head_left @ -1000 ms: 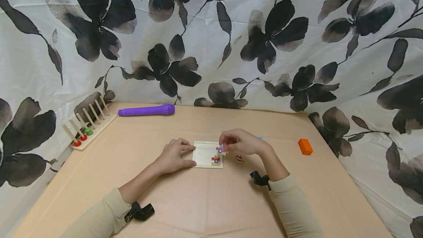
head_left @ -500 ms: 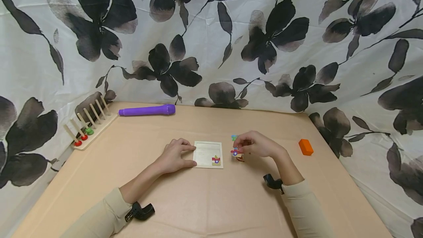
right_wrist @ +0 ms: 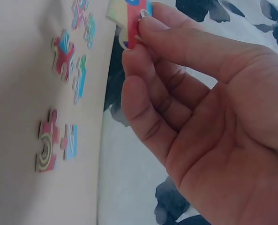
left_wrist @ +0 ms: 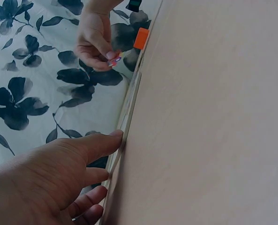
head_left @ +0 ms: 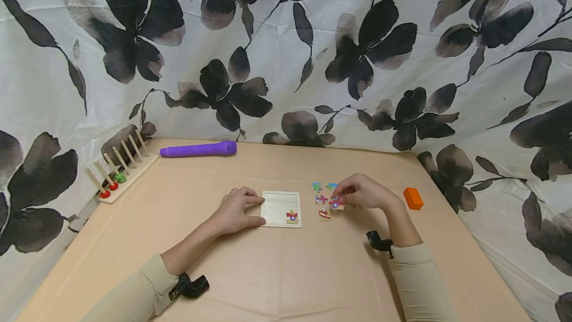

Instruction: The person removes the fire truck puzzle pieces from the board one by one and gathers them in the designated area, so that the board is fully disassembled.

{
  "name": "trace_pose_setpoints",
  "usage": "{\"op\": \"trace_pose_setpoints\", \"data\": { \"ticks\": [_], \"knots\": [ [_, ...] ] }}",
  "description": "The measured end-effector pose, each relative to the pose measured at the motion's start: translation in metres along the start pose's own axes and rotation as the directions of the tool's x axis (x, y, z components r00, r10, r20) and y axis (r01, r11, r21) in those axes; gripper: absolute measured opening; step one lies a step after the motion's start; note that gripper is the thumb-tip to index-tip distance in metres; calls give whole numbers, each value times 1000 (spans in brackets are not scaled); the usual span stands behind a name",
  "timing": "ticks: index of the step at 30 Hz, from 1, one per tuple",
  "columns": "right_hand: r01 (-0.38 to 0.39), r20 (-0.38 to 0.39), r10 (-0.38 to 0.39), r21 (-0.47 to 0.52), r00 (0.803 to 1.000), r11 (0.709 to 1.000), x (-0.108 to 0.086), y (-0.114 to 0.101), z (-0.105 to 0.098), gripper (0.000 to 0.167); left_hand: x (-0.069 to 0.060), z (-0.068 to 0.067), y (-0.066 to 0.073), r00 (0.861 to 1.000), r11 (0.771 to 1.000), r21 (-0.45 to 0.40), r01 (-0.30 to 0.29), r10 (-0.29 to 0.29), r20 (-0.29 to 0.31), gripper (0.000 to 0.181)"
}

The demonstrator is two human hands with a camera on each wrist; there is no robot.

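Observation:
In the head view, my left hand (head_left: 238, 212) rests at the left edge of a shallow wooden puzzle tray (head_left: 273, 209), thumb and fingertips touching its rim. One puzzle piece (head_left: 292, 217) with red, blue and yellow lies in the tray's lower right corner. My right hand (head_left: 365, 192) pinches another puzzle piece (right_wrist: 133, 23) between thumb and fingers, to the right of the tray. It is red, cream and blue in the right wrist view. Loose puzzle pieces (head_left: 324, 214) lie below and around that hand; some are partly hidden behind it.
An orange block (head_left: 413, 199) stands on the table (head_left: 250, 272) at the right. A purple microphone-shaped object (head_left: 198, 149) lies at the back edge. A wooden peg rack (head_left: 129, 175) with red and green beads stands at the left.
My right hand has moved right, carrying the pinched puzzle piece from over the tray to above the loose pieces, more of which now show. The left hand and tray have stayed still.

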State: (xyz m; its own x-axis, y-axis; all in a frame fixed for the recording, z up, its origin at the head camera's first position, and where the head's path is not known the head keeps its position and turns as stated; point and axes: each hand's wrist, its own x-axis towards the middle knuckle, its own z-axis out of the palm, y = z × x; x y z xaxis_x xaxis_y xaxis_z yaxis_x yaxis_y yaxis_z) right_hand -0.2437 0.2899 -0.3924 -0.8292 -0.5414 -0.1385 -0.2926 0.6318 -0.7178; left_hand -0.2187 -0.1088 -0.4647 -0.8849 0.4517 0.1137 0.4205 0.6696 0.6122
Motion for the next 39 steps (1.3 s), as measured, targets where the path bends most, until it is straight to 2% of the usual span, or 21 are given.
{"op": "trace_pose_setpoints", "data": {
  "ticks": [17, 39],
  "knots": [
    [-76, 53, 74, 37, 996, 996, 1, 12, -1, 14, 1, 0, -1, 1000, 1000, 14, -9, 9, -4, 60],
    [-62, 100, 60, 10, 993, 998, 6, 23, 7, 15, 0, 0, -1, 1000, 1000, 4, 2, -2, 2, 61]
  ]
}}
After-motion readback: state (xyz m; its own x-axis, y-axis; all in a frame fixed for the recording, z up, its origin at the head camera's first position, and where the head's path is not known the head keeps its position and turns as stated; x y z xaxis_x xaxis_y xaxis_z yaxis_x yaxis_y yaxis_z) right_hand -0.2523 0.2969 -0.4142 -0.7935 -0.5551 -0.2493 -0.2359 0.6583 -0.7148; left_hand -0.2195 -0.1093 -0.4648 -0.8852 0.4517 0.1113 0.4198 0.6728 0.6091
